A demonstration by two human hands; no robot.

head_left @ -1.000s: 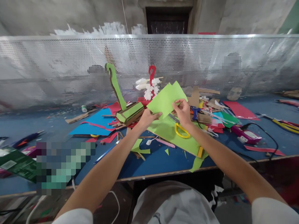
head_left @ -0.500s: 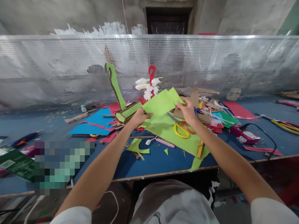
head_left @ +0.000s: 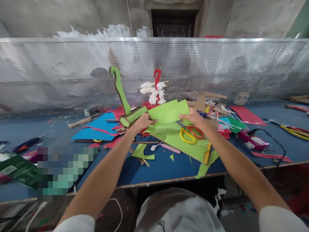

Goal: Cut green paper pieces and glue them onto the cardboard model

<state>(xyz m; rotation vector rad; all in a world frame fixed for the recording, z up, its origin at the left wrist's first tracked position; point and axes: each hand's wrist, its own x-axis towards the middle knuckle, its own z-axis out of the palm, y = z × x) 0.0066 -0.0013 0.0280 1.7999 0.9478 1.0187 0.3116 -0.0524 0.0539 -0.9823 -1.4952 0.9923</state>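
Observation:
A cut piece of light green paper [head_left: 166,112] is held up above the table, its top edge stepped. My left hand [head_left: 144,121] pinches its left end, thumb on top. At the right end, my right hand [head_left: 194,118] grips it between thumb and fingers. Beneath lies a larger green sheet [head_left: 166,136] on the table. Scissors with one yellow and one red handle [head_left: 188,137] rest on that sheet, their blades partly under the raised paper. To the left stands a cardboard shape covered in green [head_left: 122,93], with a tall curved upright.
A red hooked stand with white flowers [head_left: 156,91] is behind the paper. Blue paper [head_left: 98,127], green scraps [head_left: 142,152] and a pink pen-like tool [head_left: 170,148] lie around. Pliers [head_left: 294,130] and a purple device with a cable [head_left: 253,140] are at right. A perforated metal screen [head_left: 72,74] runs behind.
The right end of the held green paper has come down a little, with my right hand lower. My left hand keeps its hold at about the same place.

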